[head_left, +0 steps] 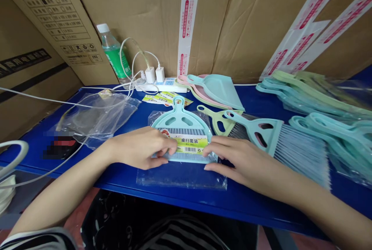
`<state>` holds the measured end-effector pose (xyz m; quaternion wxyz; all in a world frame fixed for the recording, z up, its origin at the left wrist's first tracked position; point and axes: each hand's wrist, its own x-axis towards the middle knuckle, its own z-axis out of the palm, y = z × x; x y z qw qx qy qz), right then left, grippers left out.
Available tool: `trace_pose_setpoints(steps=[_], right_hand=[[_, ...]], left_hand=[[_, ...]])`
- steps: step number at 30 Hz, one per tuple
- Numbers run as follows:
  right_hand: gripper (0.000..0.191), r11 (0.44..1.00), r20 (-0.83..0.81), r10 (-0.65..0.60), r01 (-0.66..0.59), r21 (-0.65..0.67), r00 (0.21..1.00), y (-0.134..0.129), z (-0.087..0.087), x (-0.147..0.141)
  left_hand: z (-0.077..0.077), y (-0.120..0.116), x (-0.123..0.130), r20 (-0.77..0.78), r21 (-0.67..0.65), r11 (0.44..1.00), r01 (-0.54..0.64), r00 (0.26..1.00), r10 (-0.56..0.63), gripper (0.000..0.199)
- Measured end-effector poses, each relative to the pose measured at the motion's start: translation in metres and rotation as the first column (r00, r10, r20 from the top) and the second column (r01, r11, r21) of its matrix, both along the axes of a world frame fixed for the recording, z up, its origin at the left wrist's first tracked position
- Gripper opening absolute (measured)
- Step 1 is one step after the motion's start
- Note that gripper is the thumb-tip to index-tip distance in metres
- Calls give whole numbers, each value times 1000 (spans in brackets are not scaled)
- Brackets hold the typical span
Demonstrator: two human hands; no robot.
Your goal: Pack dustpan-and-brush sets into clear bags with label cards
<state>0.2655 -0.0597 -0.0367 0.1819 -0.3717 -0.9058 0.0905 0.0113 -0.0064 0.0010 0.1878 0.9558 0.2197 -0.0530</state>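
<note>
A light-blue dustpan [178,107] with a blue-bristled brush [188,131] nested in it lies flat in front of me, handle pointing away. A clear plastic bag [181,178] surrounds the set and spreads toward the table's front edge. Across the bristles sits a green and yellow label card [190,141] with printed text and a barcode. My left hand [148,145] rests over the card's left end, fingers curled; whatever they pinch is hidden. At the card's right end, my right hand [235,153] touches with bent fingertips, its thumb apart from them.
Loose brushes [261,130] lie right of the set, with stacked dustpans [221,87] behind. Bagged sets [343,134] fill the right side. A power strip [171,84], bottle [114,54], spare label cards [162,98], empty bag [101,116] and blurred dark object [59,147] are left or behind.
</note>
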Motion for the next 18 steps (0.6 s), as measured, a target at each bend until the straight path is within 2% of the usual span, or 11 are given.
trace_pose_setpoints(steps=[2,4,10,14,18], right_hand=[[1,997,8,-41,42,-72,999,-1,1,-1],[6,993,18,-57,59,-98,998,-2,1,-2],[11,997,28,-30,32,-77,999,-3,1,-3],[20,995,76,-7,-1,101,997,-3,0,-5],[27,947,125,-16,-25,319,992,-3,-6,-10]], left_hand=[[2,0,-5,-9,-23,1000,-6,1000,5,7],[4,0,-9,-11,-44,999,1,1000,-1,9],[2,-2,-19,63,-59,998,26,998,-22,14],[-1,-4,-21,76,-42,999,24,997,-20,14],[-2,-6,-22,77,-29,1000,4,997,-2,14]])
